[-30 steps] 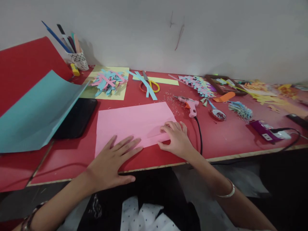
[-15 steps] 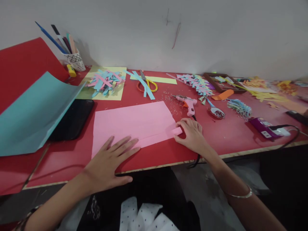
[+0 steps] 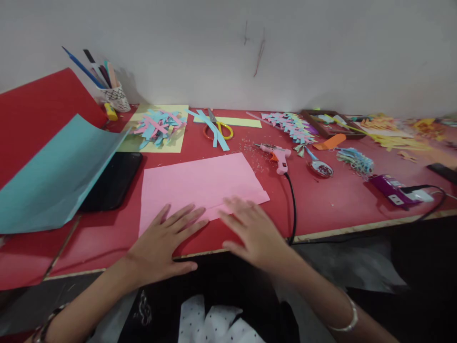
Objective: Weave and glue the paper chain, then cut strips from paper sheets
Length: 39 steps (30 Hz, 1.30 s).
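Observation:
A sheet of pink paper [image 3: 196, 181] lies on the red table in front of me, with a fold line along its near edge. My left hand [image 3: 162, 243] rests flat on the sheet's near left part, fingers spread. Over the near edge, right of the middle, is my right hand [image 3: 255, 233], its fingers stretched out and slightly blurred; it grips nothing. Past the sheet's right corner lies a pink glue gun [image 3: 280, 155] with a black cord. Scissors [image 3: 224, 129] with a red and yellow handle lie behind the sheet, blue paper strips [image 3: 216, 133] across them.
At left, a curled blue sheet [image 3: 53, 181] partly covers a black flat device [image 3: 114, 181]. Cut strips [image 3: 157, 126] heap on yellow paper; a pen cup [image 3: 116, 97] stands behind. To the right are a spoon [image 3: 320, 166], an orange paper piece [image 3: 330, 142] and a purple power adapter [image 3: 391, 190].
My right hand has let go of the paper's right corner and moved left along the near edge. That corner now lies flatter. My left hand stays in place on the sheet.

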Each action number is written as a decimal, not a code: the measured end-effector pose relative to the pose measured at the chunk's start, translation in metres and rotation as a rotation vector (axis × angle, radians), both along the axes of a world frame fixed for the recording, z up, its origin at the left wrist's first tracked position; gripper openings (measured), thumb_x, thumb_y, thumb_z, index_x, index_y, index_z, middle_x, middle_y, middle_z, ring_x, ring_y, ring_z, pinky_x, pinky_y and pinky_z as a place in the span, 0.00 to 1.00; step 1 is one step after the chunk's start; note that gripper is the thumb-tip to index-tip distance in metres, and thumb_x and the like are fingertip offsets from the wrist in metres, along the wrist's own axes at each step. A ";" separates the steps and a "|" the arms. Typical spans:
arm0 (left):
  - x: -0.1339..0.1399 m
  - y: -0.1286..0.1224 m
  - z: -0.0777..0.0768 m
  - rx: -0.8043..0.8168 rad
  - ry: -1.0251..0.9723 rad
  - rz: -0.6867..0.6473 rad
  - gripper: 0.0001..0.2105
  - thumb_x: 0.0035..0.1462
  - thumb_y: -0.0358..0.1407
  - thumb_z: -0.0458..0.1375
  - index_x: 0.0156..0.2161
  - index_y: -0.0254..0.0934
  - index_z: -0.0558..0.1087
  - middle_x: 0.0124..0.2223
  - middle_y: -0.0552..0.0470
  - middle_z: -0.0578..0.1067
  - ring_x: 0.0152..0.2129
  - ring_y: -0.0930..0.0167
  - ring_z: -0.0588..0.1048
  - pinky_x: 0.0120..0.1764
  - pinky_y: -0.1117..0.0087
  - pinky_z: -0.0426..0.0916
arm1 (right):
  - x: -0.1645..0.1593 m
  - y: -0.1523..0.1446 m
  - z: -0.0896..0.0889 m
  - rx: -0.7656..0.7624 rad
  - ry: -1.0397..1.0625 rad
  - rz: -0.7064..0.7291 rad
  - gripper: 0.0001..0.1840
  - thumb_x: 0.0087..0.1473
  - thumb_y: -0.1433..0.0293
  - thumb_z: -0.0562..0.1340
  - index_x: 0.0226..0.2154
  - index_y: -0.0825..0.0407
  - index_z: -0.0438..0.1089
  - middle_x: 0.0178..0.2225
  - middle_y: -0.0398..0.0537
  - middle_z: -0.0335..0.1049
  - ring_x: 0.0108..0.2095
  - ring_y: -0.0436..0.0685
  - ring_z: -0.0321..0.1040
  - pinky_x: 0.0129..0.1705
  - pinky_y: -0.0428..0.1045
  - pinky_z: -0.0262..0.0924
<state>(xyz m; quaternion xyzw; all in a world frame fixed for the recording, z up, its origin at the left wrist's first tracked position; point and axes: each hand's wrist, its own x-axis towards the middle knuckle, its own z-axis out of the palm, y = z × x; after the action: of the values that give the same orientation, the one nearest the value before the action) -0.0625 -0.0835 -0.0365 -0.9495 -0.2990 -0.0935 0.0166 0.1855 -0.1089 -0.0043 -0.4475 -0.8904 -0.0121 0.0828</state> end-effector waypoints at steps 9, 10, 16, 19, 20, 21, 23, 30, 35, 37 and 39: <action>-0.001 0.001 0.002 -0.124 0.034 0.038 0.35 0.51 0.57 0.46 0.61 0.48 0.47 0.62 0.50 0.57 0.57 0.62 0.56 0.58 0.54 0.41 | 0.006 -0.008 -0.005 -0.183 0.015 -0.200 0.32 0.56 0.53 0.47 0.58 0.53 0.52 0.59 0.54 0.52 0.59 0.60 0.48 0.59 0.66 0.34; -0.001 0.001 0.003 -0.132 0.038 0.040 0.35 0.51 0.57 0.46 0.61 0.48 0.47 0.62 0.50 0.57 0.57 0.62 0.56 0.58 0.53 0.41 | 0.015 -0.008 -0.004 -0.163 0.011 -0.246 0.31 0.57 0.54 0.46 0.58 0.52 0.53 0.59 0.54 0.52 0.59 0.60 0.49 0.59 0.67 0.34; 0.001 0.001 0.006 -0.144 0.053 0.035 0.35 0.52 0.57 0.46 0.62 0.47 0.46 0.62 0.49 0.56 0.58 0.61 0.55 0.57 0.51 0.43 | 0.045 -0.012 -0.008 -0.027 -0.024 -0.374 0.27 0.58 0.59 0.45 0.58 0.51 0.53 0.58 0.53 0.55 0.57 0.61 0.53 0.57 0.68 0.39; 0.001 0.001 0.006 -0.154 0.057 0.036 0.34 0.52 0.56 0.46 0.61 0.47 0.47 0.62 0.50 0.56 0.58 0.61 0.55 0.58 0.53 0.43 | 0.046 -0.013 -0.010 0.003 -0.022 -0.390 0.27 0.57 0.60 0.46 0.57 0.49 0.53 0.57 0.53 0.57 0.57 0.61 0.54 0.55 0.67 0.43; -0.001 0.001 0.006 -0.155 0.058 0.037 0.33 0.52 0.56 0.46 0.61 0.47 0.47 0.62 0.50 0.56 0.58 0.62 0.55 0.58 0.53 0.44 | 0.046 -0.013 -0.011 0.009 -0.020 -0.394 0.27 0.57 0.60 0.46 0.57 0.48 0.53 0.57 0.52 0.57 0.57 0.61 0.54 0.55 0.66 0.45; -0.004 0.001 0.005 -0.152 0.059 0.038 0.33 0.53 0.55 0.47 0.61 0.47 0.47 0.62 0.50 0.56 0.58 0.63 0.55 0.58 0.55 0.45 | 0.046 -0.013 -0.012 0.013 -0.020 -0.397 0.27 0.57 0.60 0.47 0.58 0.48 0.53 0.57 0.52 0.57 0.57 0.61 0.54 0.55 0.66 0.45; -0.014 -0.001 0.004 -0.131 0.058 0.036 0.32 0.54 0.53 0.47 0.62 0.48 0.45 0.62 0.52 0.56 0.58 0.64 0.55 0.58 0.57 0.46 | 0.045 -0.013 -0.013 0.018 -0.020 -0.402 0.27 0.56 0.59 0.47 0.58 0.47 0.52 0.57 0.52 0.57 0.57 0.61 0.53 0.54 0.66 0.46; -0.069 -0.027 0.007 -0.067 0.079 0.133 0.34 0.54 0.50 0.48 0.62 0.51 0.37 0.61 0.55 0.58 0.55 0.64 0.61 0.55 0.59 0.53 | 0.045 -0.012 -0.014 0.027 -0.023 -0.415 0.28 0.55 0.59 0.48 0.57 0.48 0.54 0.57 0.52 0.58 0.57 0.62 0.54 0.54 0.65 0.49; -0.091 -0.044 0.012 0.039 0.054 0.199 0.30 0.55 0.47 0.47 0.62 0.48 0.45 0.56 0.53 0.66 0.48 0.64 0.69 0.53 0.60 0.56 | 0.045 -0.009 -0.012 0.058 0.009 -0.420 0.25 0.54 0.59 0.49 0.52 0.50 0.60 0.54 0.54 0.62 0.54 0.62 0.58 0.52 0.66 0.50; -0.087 -0.044 0.015 0.143 0.005 0.228 0.22 0.55 0.47 0.46 0.54 0.45 0.62 0.49 0.51 0.73 0.42 0.63 0.72 0.52 0.57 0.57 | 0.042 -0.005 -0.010 0.080 0.018 -0.429 0.23 0.53 0.59 0.50 0.49 0.51 0.63 0.50 0.55 0.65 0.51 0.63 0.60 0.53 0.68 0.47; -0.074 -0.039 0.019 0.211 -0.014 0.280 0.17 0.56 0.49 0.45 0.39 0.43 0.71 0.42 0.49 0.76 0.38 0.63 0.74 0.47 0.56 0.61 | 0.032 0.003 -0.006 0.096 0.018 -0.402 0.23 0.52 0.58 0.53 0.47 0.53 0.65 0.48 0.56 0.66 0.51 0.65 0.59 0.54 0.69 0.43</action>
<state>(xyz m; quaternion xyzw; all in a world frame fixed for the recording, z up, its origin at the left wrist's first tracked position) -0.1370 -0.1223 -0.0170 -0.8909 -0.4170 -0.1280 0.1270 0.2177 -0.1056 -0.0099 -0.6118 -0.7808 -0.0669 0.1078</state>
